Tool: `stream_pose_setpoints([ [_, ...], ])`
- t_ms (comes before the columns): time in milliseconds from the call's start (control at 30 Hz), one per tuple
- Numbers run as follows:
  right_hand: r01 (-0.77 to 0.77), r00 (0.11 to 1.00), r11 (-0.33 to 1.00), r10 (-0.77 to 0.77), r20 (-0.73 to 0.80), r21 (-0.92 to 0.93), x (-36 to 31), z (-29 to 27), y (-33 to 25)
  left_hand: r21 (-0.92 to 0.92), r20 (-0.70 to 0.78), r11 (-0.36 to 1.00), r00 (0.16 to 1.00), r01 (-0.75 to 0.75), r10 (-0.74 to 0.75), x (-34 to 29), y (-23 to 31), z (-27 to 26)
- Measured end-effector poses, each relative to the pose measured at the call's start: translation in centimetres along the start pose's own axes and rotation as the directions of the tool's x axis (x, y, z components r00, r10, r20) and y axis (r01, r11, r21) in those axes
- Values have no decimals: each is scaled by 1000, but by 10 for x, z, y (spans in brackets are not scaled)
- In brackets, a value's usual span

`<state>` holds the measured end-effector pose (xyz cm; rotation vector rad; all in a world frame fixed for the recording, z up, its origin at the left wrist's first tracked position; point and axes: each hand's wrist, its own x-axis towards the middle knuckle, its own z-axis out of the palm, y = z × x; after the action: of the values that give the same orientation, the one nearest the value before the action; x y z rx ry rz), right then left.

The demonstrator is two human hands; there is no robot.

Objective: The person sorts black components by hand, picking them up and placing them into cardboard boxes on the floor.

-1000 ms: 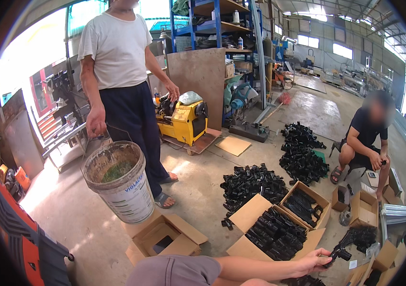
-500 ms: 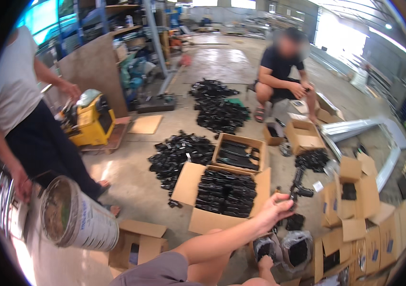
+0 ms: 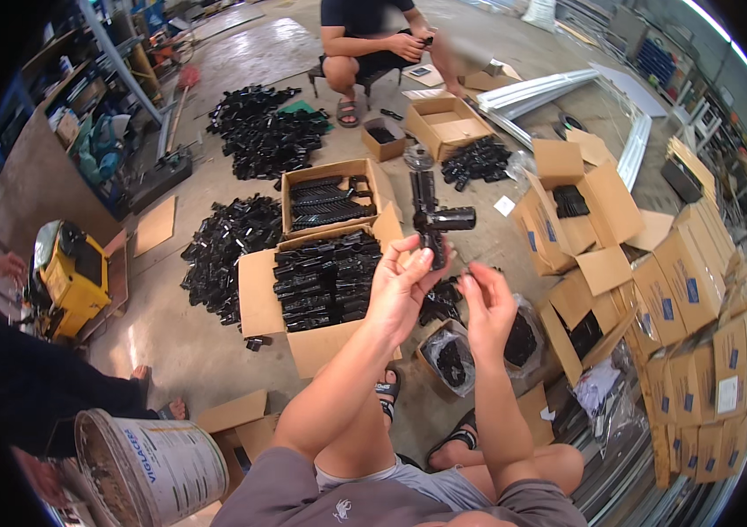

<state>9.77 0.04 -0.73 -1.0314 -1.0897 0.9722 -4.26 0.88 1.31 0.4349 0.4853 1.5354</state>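
In front of me my left hand (image 3: 407, 283) grips a black T-shaped part (image 3: 427, 206) by its lower end. The part stands upright, with a short arm pointing right. Just to the right, my right hand (image 3: 489, 307) is raised with thumb and fingertips brought together; whatever they pinch is too small to make out. Below my hands are two plastic-lined boxes of small black pieces, one a small carton (image 3: 449, 358), the other a bagged one (image 3: 521, 338). Left of my left hand, an open carton (image 3: 261, 285) holds stacked black parts.
Behind it another carton (image 3: 380, 180) holds black parts. Black heaps (image 3: 237, 250) lie on the floor. A seated person (image 3: 373, 53) handles something small. At left, another person stands by a bucket (image 3: 167, 461) and yellow machine (image 3: 75, 277). Cartons (image 3: 689, 290) line the right.
My right hand has come up out of the plastic-lined box toward the black T-shaped part. My left hand has turned that part upright. The view has swung right and downward.
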Motion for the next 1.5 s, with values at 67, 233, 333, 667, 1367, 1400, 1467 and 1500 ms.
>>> stream_pose_setpoints([
  [67, 98, 995, 995, -99, 9, 23, 8, 20, -34, 10, 0, 1000, 1000, -1, 1, -1, 2, 4],
  [233, 111, 994, 994, -110, 22, -16, 27, 27, -37, 77, -12, 997, 1000, -8, 9, -6, -5, 7],
  [333, 111, 993, 989, -107, 41, -96, 27, 28, -29, 128, -28, 992, 999, -20, 23, -7, -5, 6],
  [667, 45, 998, 997, -47, 28, 56, 31, 29, -22, 224, -3, 967, 992, -120, 124, -5, -6, 7],
  [1367, -64, 997, 967, 73, -25, 246, 28, 25, -13, 266, 84, 945, 981, -189, 172, -3, -10, 12],
  [1400, -50, 998, 970, 59, -32, 238, 28, 25, -11, 260, 88, 947, 981, -189, 172, -3, -9, 12],
  [1467, -29, 998, 971, 41, -45, 239, 26, 28, -12, 260, 90, 946, 980, -196, 179, -3, -10, 10],
  [1500, -2, 998, 972, 19, -68, 237, 26, 28, -13, 257, 98, 946, 979, -198, 178, -2, -12, 9],
])
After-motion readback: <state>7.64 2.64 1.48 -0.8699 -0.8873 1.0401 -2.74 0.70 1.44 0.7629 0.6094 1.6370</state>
